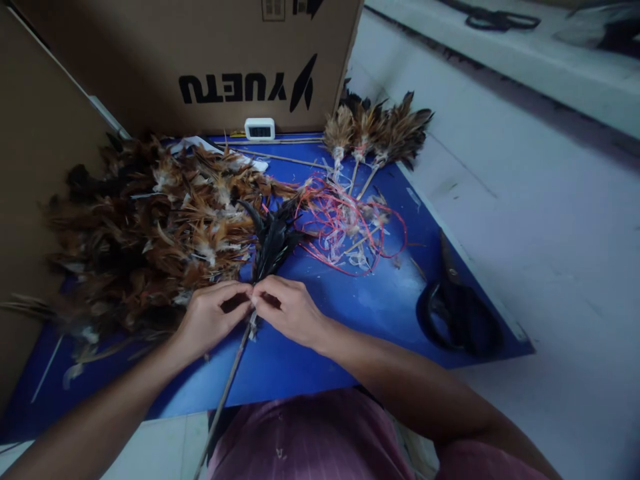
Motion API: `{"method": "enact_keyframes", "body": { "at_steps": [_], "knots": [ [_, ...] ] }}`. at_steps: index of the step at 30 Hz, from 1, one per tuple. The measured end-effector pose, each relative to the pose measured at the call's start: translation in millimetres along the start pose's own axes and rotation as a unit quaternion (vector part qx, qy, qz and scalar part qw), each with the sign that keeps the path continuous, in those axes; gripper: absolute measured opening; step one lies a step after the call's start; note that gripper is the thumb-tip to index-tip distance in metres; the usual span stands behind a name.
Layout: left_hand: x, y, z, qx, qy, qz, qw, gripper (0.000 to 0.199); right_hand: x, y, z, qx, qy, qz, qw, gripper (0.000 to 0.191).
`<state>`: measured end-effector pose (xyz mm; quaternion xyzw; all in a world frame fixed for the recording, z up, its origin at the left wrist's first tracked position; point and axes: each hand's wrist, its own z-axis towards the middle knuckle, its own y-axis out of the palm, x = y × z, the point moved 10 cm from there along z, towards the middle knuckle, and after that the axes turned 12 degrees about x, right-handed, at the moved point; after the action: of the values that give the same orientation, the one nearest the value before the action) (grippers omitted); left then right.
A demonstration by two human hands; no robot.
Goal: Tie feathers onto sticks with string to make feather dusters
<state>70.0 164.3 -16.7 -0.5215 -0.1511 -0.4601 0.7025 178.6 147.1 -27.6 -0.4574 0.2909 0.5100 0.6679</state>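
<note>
Progress, by my remote assessment: partial. Black feathers (275,243) sit at the upper end of a thin stick (233,377), above the near part of the blue counter (350,300). My left hand (213,310) and right hand (290,307) meet at the feather base, each grip pinching thumb to finger on what I judge to be a pale strip (253,328); the contact itself is partly hidden. Binding appears underway, not complete.

Done, apparently: several brown feather bundles (380,133) on sticks, at the far right. Left over: a large pile of loose feathers (165,227), suggesting considerable work outstanding.

Markings: the cardboard box (225,30) carries "YUETU" (233,89), printed upside down as I view it, beside a black leaf-like emblem (303,85). Symbols at its top edge are cut off. The small white device (260,129) has a dark display; I cannot read it.
</note>
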Motion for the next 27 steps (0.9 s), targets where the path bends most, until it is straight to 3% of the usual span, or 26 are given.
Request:
{"method": "enact_keyframes", "body": {
  "at_steps": [7,11,16,19,23,27],
  "knots": [
    [8.0,-1.7,-1.7,0.023,0.031,0.029,0.999,0.010,-8.4,0.3,0.2,0.010,-0.045,-0.023,0.999,0.012],
    [4.9,-2.5,-2.9,0.022,0.025,0.027,0.999,0.011,-11.0,2.2,1.4,-0.016,-0.056,-0.011,0.998,0.015],
    [3.0,-0.4,-1.6,0.006,0.011,0.013,1.000,0.009,-0.1,-3.1,4.8,-0.018,0.006,0.022,1.000,0.010],
    [3.5,2.7,-1.9,-0.010,0.009,0.005,1.000,0.007,8.9,-6.8,4.9,-0.001,0.039,0.022,0.999,0.023],
    [1.5,5.0,-4.1,-0.027,0.005,0.004,1.000,0.008,6.4,-4.3,4.6,-0.008,0.008,0.006,1.000,0.030],
    [-1.0,5.4,-5.6,-0.031,0.001,0.004,1.000,0.010,0.8,-2.3,5.4,-0.024,-0.026,-0.031,0.999,0.018]
  ]
}}
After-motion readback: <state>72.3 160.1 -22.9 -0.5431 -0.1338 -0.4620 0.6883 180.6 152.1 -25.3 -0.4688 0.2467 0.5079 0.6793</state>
